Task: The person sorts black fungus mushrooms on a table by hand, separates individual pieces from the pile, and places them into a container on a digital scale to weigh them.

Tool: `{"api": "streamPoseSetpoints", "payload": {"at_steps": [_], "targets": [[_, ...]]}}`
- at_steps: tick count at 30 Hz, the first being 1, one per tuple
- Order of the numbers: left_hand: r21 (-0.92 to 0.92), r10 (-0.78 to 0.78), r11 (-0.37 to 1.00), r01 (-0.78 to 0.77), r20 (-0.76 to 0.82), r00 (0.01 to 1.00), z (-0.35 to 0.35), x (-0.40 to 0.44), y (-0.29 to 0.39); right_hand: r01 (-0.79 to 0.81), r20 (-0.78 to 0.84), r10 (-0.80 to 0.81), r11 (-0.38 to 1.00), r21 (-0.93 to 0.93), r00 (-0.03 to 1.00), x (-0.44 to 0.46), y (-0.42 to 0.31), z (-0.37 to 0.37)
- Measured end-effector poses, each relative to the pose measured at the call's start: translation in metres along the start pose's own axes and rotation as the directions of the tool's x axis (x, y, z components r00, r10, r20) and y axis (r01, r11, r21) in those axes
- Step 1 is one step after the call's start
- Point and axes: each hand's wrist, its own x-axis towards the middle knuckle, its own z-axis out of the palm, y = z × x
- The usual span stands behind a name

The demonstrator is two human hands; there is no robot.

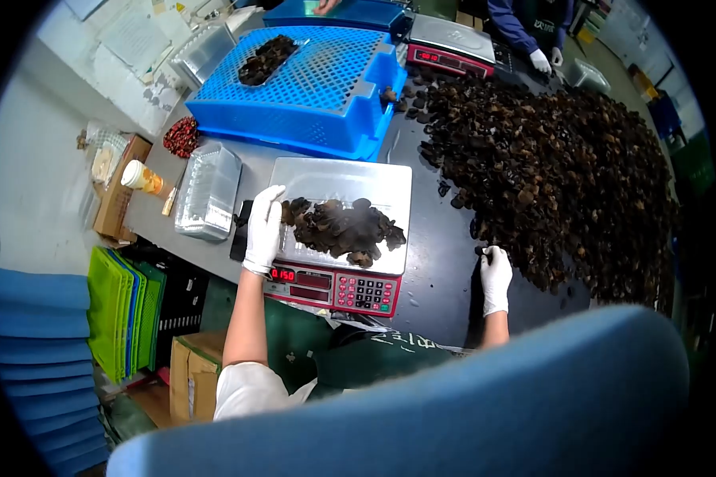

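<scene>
Dark wood ear mushrooms (346, 229) are spread over the metal pan (388, 184) of a red digital scale (334, 288), whose lit display appears to read 0.150. My left hand (264, 230), in a white glove, rests at the pan's left edge beside the mushrooms, fingers stretched out. My right hand (496, 280), also gloved, is closed at the near left edge of a large heap of wood ear mushrooms (557, 175). A small dark piece of mushroom (479, 250) shows at its fingertips.
An upturned blue crate (294, 127) carries a filled clear tray (267, 60). Clear plastic containers (208, 191), a red bundle (181, 137) and a paper cup (142, 176) stand left. Across the table are another scale (451, 48) and a co-worker's gloved hands (541, 61). A blue surface (453, 397) blocks the foreground.
</scene>
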Motion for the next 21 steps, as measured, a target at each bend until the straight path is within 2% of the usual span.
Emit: {"api": "streamPoseSetpoints", "payload": {"at_steps": [2, 4, 5, 7, 8, 9, 11, 12, 13, 14, 15, 17, 18, 20, 21], "targets": [[0.018, 0.023, 1.0, -0.023, 0.003, 1.0, 0.002, 0.0, 0.004, 0.038, -0.063, -0.036, 0.999, 0.023, 0.997, 0.003, -0.01, -0.01], [-0.037, -0.011, 0.999, 0.012, 0.016, 1.0, 0.011, -0.007, 0.013, -0.013, -0.012, 0.018, 0.943, 0.332, 1.0, 0.006, -0.041, -0.026], [0.104, 0.083, 0.991, -0.089, 0.061, 0.995, 0.015, -0.01, 0.018, -0.008, 0.005, 0.006, 0.86, 0.51, 1.0, 0.008, -0.05, -0.024], [0.329, 0.239, 0.896, -0.297, 0.206, 0.949, 0.021, -0.013, 0.038, 0.027, 0.063, -0.084, 0.785, 0.619, 0.994, 0.009, -0.092, -0.036], [0.347, 0.306, 0.862, -0.37, 0.227, 0.925, 0.029, -0.018, 0.042, 0.147, 0.004, -0.195, 0.755, 0.639, 0.981, 0.009, -0.117, -0.044], [0.367, 0.305, 0.845, -0.388, 0.265, 0.915, 0.036, -0.02, 0.045, 0.179, -0.002, -0.249, 0.691, 0.701, 0.969, 0.007, -0.14, -0.048], [0.389, 0.3, 0.828, -0.404, 0.301, 0.905, 0.05, -0.026, 0.041, 0.337, -0.06, -0.403, 0.663, 0.669, 0.913, 0.003, -0.184, -0.057], [0.397, 0.378, 0.796, -0.458, 0.266, 0.887, 0.054, -0.025, 0.036, 0.444, -0.132, -0.477, 0.631, 0.636, 0.869, 0.001, -0.204, -0.061], [0.34, 0.383, 0.827, -0.447, 0.241, 0.892, 0.055, -0.023, 0.034, 0.555, -0.198, -0.544, 0.638, 0.534, 0.816, -0.001, -0.215, -0.046], [0.273, 0.388, 0.856, -0.439, 0.221, 0.895, 0.056, -0.02, 0.033, 0.609, -0.162, -0.626, 0.61, 0.507, 0.762, -0.003, -0.22, -0.037], [0.257, 0.409, 0.857, -0.447, 0.19, 0.893, 0.055, -0.018, 0.036, 0.629, -0.078, -0.688, 0.603, 0.492, 0.721, -0.007, -0.224, -0.023], [0.23, 0.419, 0.872, -0.431, 0.103, 0.902, 0.055, -0.021, 0.032, 0.679, -0.009, -0.722, 0.647, 0.348, 0.692, -0.021, -0.234, -0.017], [0.225, 0.406, 0.886, -0.406, 0.048, 0.913, 0.054, -0.025, 0.026, 0.675, -0.002, -0.721, 0.648, 0.353, 0.693, -0.024, -0.232, -0.01], [0.299, 0.362, 0.884, -0.36, 0.051, 0.931, 0.047, -0.028, 0.029, 0.66, -0.006, -0.725, 0.625, 0.417, 0.689, -0.024, -0.227, -0.012], [0.305, 0.354, 0.872, -0.382, 0.144, 0.924, 0.042, -0.027, 0.032, 0.622, -0.002, -0.715, 0.605, 0.497, 0.699, -0.021, -0.224, -0.014]]}}
